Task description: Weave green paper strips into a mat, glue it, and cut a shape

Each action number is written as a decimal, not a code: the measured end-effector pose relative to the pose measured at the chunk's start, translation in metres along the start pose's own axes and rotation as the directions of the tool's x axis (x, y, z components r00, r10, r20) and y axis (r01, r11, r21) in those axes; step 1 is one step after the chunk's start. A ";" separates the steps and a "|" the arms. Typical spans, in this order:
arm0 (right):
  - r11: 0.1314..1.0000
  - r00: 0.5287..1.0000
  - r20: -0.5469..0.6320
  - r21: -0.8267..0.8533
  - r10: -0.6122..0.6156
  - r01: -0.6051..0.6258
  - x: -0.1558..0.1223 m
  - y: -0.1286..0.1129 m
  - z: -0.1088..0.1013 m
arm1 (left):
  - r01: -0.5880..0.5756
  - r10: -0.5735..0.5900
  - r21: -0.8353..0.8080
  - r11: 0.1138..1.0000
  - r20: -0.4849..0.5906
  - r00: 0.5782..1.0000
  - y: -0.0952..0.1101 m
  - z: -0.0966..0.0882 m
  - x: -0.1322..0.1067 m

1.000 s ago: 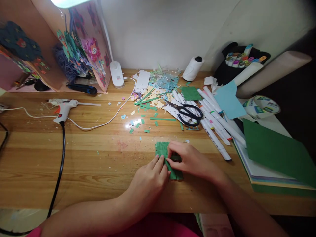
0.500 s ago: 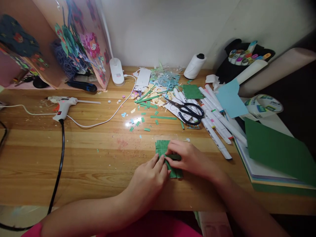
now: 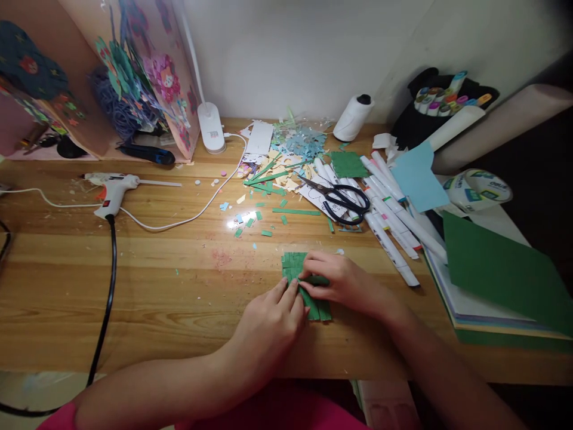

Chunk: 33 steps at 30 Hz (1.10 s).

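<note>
A small mat of woven green paper strips (image 3: 293,264) lies on the wooden desk (image 3: 156,286) near its front edge. My left hand (image 3: 268,325) rests on the mat's left side, fingers together and pressing down on the strips. My right hand (image 3: 340,280) covers the mat's right part, its fingertips pinched on one green strip where the two hands meet. The middle of the mat is hidden under my fingers.
Black-handled scissors (image 3: 342,200) lie on paper scraps (image 3: 277,173) behind the mat, beside several white markers (image 3: 389,221). A glue gun (image 3: 111,190) with its cord lies at the left. Green card (image 3: 501,272) on a paper stack sits at the right; tape roll (image 3: 477,188), thread spool (image 3: 353,116), lamp base (image 3: 211,126).
Both hands stay on the green mat; my right fingers have shifted slightly on the strip. The view has drifted a little downward.
</note>
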State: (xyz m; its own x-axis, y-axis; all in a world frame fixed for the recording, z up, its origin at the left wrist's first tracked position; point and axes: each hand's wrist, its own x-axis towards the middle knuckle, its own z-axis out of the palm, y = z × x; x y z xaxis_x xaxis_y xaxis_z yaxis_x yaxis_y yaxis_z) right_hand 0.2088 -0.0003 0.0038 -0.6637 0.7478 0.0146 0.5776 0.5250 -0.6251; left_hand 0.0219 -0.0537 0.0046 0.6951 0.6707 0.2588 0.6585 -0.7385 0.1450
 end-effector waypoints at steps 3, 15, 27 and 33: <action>1.000 1.000 0.008 -0.009 -0.013 0.013 0.000 0.002 0.001 | 0.003 -0.003 -0.005 1.000 0.011 1.000 0.000 0.000 0.000; 0.996 0.997 0.009 -0.049 -0.073 0.073 -0.001 0.006 0.000 | -0.003 0.004 -0.014 1.000 0.027 1.000 -0.001 0.002 -0.001; 1.000 1.000 0.023 0.008 -0.011 0.010 -0.001 0.003 -0.004 | -0.023 0.025 -0.063 0.998 0.027 0.999 -0.004 0.005 0.000; 0.984 0.993 0.063 0.143 0.098 -0.106 0.001 -0.004 -0.018 | 0.235 -0.199 -0.282 0.930 0.151 0.968 -0.014 -0.005 0.011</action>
State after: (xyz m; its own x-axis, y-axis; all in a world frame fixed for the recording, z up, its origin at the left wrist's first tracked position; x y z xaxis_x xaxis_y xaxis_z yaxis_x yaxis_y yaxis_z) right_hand 0.2144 0.0056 0.0199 -0.6329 0.7683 -0.0958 0.5707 0.3794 -0.7283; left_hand 0.0190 -0.0367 0.0105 0.5858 0.8067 0.0773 0.6947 -0.5490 0.4647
